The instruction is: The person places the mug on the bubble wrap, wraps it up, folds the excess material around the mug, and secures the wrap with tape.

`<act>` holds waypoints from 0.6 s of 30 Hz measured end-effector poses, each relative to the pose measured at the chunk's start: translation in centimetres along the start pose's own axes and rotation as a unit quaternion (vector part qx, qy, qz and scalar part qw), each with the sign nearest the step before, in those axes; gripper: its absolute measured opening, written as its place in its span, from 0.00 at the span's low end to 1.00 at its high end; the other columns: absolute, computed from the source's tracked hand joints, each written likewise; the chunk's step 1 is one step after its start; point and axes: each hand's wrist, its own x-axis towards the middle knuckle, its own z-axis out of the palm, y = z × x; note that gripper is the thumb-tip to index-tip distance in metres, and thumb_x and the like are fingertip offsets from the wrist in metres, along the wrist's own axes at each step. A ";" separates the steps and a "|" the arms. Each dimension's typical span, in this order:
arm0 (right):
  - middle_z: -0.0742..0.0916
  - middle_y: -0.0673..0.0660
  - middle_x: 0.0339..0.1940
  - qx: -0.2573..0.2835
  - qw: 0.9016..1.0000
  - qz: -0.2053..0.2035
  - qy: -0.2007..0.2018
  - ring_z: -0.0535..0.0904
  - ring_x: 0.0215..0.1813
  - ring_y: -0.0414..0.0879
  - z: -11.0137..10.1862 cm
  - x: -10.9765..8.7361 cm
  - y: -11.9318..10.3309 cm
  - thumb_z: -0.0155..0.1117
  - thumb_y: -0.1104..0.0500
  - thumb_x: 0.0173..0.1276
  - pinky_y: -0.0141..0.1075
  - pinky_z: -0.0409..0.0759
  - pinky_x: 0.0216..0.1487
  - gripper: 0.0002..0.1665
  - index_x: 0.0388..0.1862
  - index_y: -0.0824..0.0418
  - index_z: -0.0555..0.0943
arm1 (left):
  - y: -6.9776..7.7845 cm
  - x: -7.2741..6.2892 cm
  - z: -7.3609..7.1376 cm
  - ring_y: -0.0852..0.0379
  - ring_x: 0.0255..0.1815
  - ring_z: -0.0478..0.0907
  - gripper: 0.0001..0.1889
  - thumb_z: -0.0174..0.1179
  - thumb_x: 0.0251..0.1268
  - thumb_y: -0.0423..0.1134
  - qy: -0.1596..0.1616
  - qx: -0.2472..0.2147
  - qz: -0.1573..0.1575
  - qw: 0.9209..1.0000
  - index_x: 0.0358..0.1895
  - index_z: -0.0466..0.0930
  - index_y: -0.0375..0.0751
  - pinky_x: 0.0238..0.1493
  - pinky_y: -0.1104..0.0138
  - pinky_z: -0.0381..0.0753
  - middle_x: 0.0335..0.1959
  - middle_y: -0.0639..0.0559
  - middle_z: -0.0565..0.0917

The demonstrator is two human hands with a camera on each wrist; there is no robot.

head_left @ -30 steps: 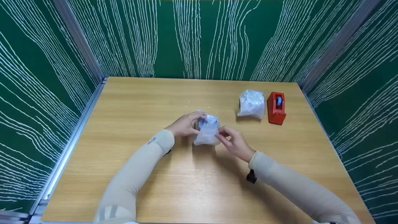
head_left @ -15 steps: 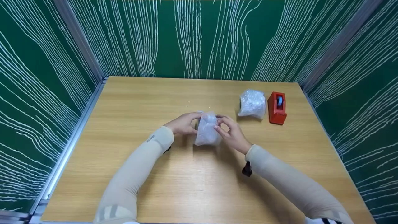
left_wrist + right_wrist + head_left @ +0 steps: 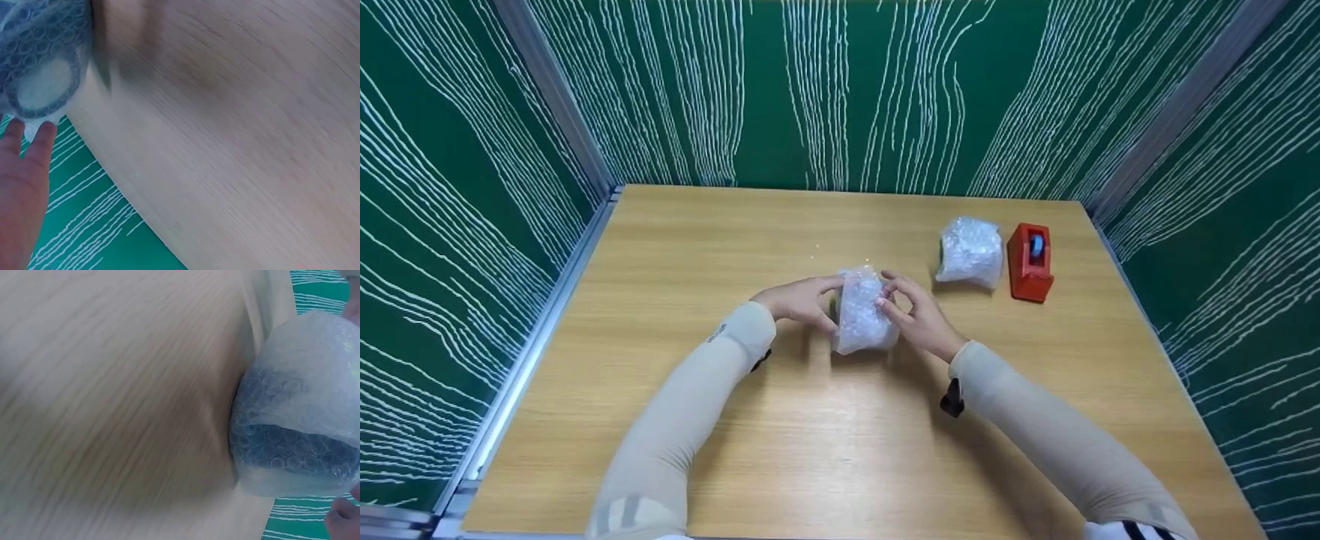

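Near the middle of the table lies a bubble-wrapped bundle (image 3: 858, 319), rounded, with a darker patch showing through the layers. What is inside is hidden. My left hand (image 3: 799, 300) holds its left end, thumb below and fingers above. In the left wrist view, fingertips (image 3: 42, 135) touch the bundle near a pale round spot. At the right side, my right hand (image 3: 922, 319) pinches the bubble wrap between thumb and forefinger. The right wrist view shows the bundle (image 3: 292, 450) from the side, with a dark band between paler layers.
A second bubble-wrapped bundle (image 3: 971, 251) stands at the back right. Beside it is a red tape dispenser (image 3: 1030, 277) with a blue roll. Tiny pale specks lie behind the hands on the wooden table (image 3: 720, 240). Green walls with white lines enclose three sides.
My right hand has moved up and slightly left, drawing the loose bubble wrap flap up over the bundle, covering its darker top. The left hand stays at the left end.
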 end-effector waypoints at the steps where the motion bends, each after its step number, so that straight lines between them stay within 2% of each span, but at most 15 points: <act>1: 0.77 0.75 0.78 0.002 1.000 0.003 -0.001 0.68 0.82 0.73 0.0 0.1 0.1 0.68 0.64 0.78 0.68 0.60 0.86 0.06 0.42 0.65 0.80 | 0.0 0.0 0.0 0.42 0.92 0.51 0.58 0.80 0.55 0.51 0.000 -0.004 -0.003 1.000 0.89 0.56 0.55 0.90 0.42 0.52 0.91 0.49 0.56; 4: 0.76 0.75 0.79 0.009 1.000 0.017 -0.011 0.66 0.84 0.73 -0.1 0.2 0.2 0.68 0.64 0.79 0.68 0.59 0.86 0.06 0.43 0.65 0.80 | 0.1 -0.1 0.3 0.42 0.91 0.52 0.62 0.82 0.53 0.60 0.012 -0.008 -0.007 1.000 0.89 0.56 0.53 0.89 0.42 0.54 0.91 0.48 0.56; 10: 0.77 0.76 0.78 0.044 0.998 0.027 -0.032 0.65 0.85 0.72 0.0 0.3 0.6 0.66 0.64 0.81 0.65 0.55 0.88 0.07 0.43 0.67 0.78 | 0.1 -0.1 1.5 0.43 0.90 0.55 0.58 0.82 0.56 0.61 0.059 -0.055 0.000 0.997 0.88 0.60 0.53 0.88 0.42 0.58 0.89 0.49 0.61; 14: 0.82 0.72 0.72 0.055 0.998 0.030 -0.024 0.70 0.82 0.69 0.2 0.5 0.7 0.65 0.65 0.81 0.62 0.58 0.89 0.06 0.43 0.67 0.78 | 0.2 -0.1 2.3 0.45 0.91 0.55 0.57 0.81 0.57 0.62 0.087 -0.080 0.002 0.993 0.88 0.60 0.56 0.89 0.43 0.57 0.89 0.52 0.61; 18: 0.86 0.67 0.62 0.061 0.998 0.026 -0.006 0.76 0.76 0.64 0.6 0.6 0.9 0.64 0.66 0.81 0.59 0.63 0.87 0.05 0.44 0.69 0.79 | 0.2 0.2 2.9 0.47 0.90 0.56 0.56 0.80 0.58 0.63 0.112 -0.080 0.003 0.990 0.88 0.60 0.54 0.89 0.46 0.58 0.89 0.53 0.62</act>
